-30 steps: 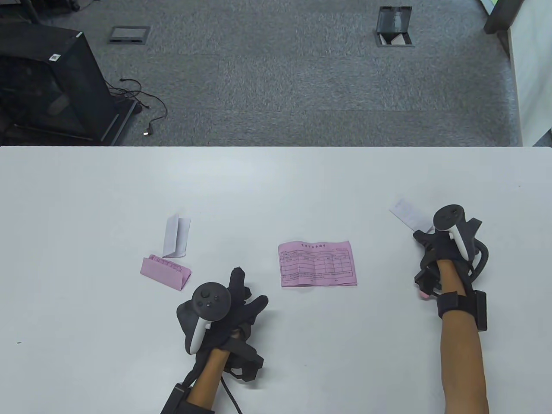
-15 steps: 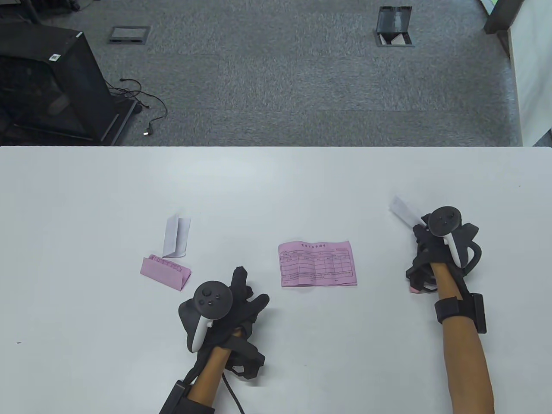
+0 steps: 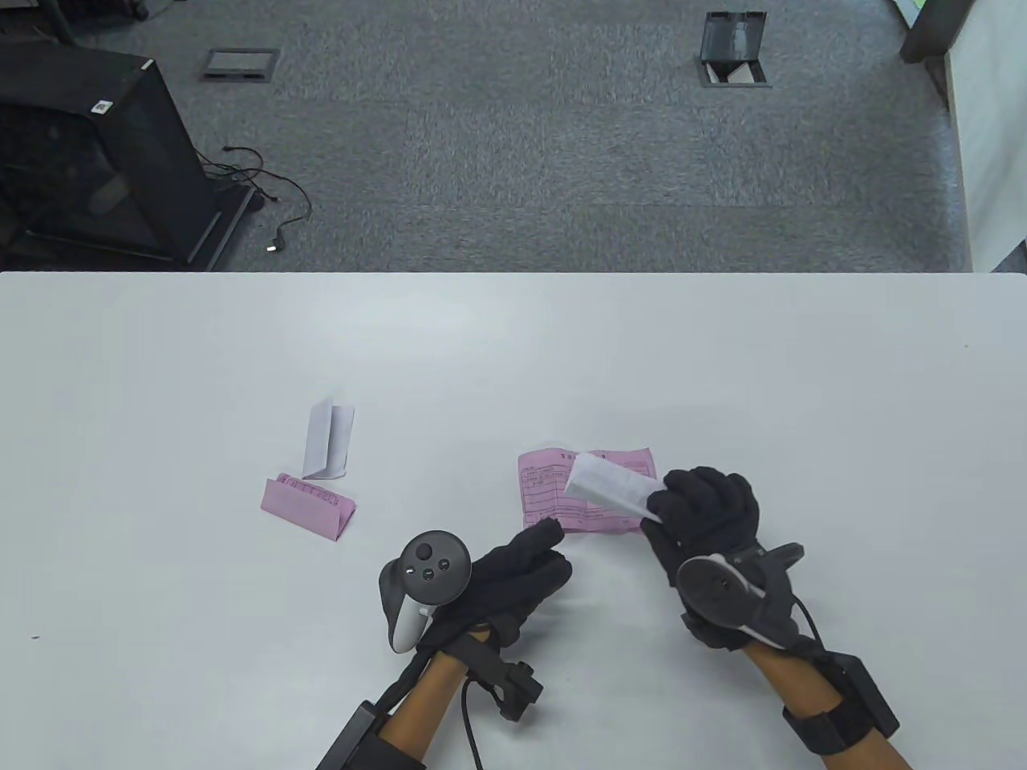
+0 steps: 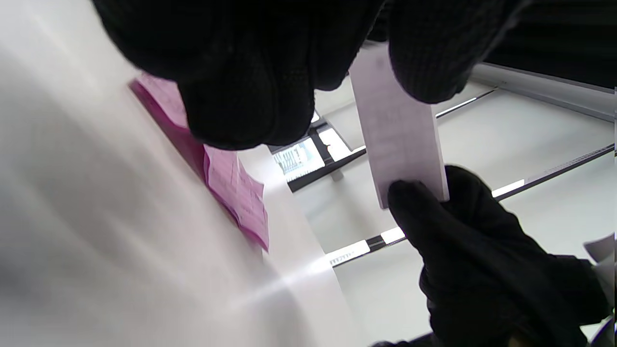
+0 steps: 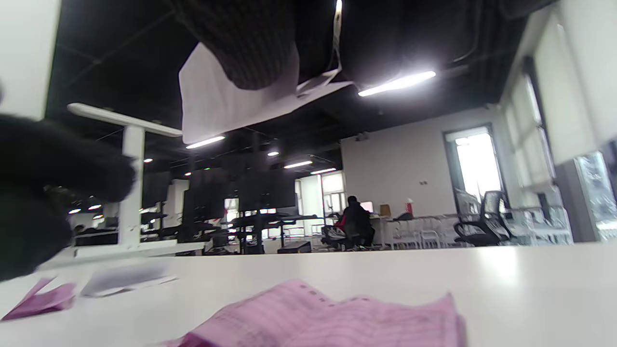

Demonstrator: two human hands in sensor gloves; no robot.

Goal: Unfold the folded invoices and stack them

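Observation:
An unfolded pink invoice (image 3: 541, 481) lies flat at the table's middle front. My right hand (image 3: 658, 501) pinches a folded white invoice (image 3: 610, 485) by its right end and holds it just above the pink sheet. In the right wrist view the white slip (image 5: 217, 101) hangs over the pink sheet (image 5: 328, 318). My left hand (image 3: 550, 545) is open, its fingers stretched out by the pink sheet's lower left corner, close under the slip's free end. The left wrist view shows the slip (image 4: 400, 130) between both hands.
A folded white invoice (image 3: 329, 439) and a folded pink invoice (image 3: 309, 504) lie side by side to the left of the hands. The white table (image 3: 513, 345) ends at its far edge, with grey carpet beyond.
My right hand has carried the folded white invoice from the table's right side to above the pink sheet. My left hand has shifted right and forward towards it.

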